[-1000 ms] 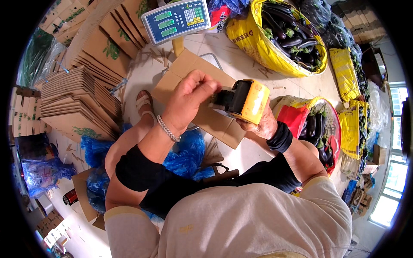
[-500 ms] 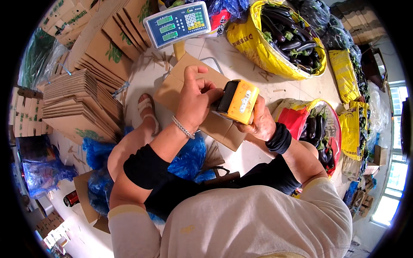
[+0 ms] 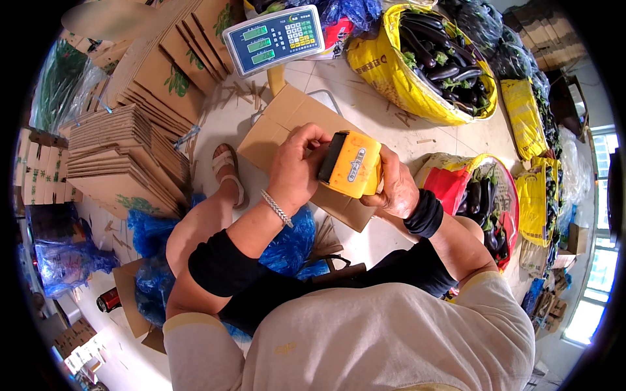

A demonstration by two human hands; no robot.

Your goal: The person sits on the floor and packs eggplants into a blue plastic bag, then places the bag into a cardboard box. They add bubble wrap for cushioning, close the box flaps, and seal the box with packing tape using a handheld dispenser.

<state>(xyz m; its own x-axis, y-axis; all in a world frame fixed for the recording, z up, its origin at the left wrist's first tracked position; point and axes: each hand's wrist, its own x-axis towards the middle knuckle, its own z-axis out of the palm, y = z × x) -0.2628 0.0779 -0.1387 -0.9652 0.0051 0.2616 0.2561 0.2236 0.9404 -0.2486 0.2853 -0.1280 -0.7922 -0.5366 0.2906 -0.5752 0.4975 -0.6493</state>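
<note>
A boxy yellow-and-black device (image 3: 354, 168) with a small label on its yellow face is held above a flat cardboard box (image 3: 280, 120). My right hand (image 3: 396, 187) grips its right end, fingers wrapped round from the side and below. My left hand (image 3: 297, 166) is closed against the black end, thumb and fingers bent together there. Whatever sits between those left fingers is hidden by the hand. Beneath, the cardboard lies on a weighing scale, whose display panel (image 3: 274, 40) stands beyond it on a post.
Folded cartons (image 3: 120, 153) are stacked at the left. A yellow sack of eggplants (image 3: 424, 65) stands at the far right, with a red-and-white sack (image 3: 450, 186) of eggplants nearer. Blue plastic (image 3: 287, 238) lies by my legs. A blurred tan shape (image 3: 107, 18) shows at upper left.
My left hand has come down and its raised fingers have curled in. The device has turned and shifted slightly left in my right hand. A blurred tan shape has appeared at upper left.
</note>
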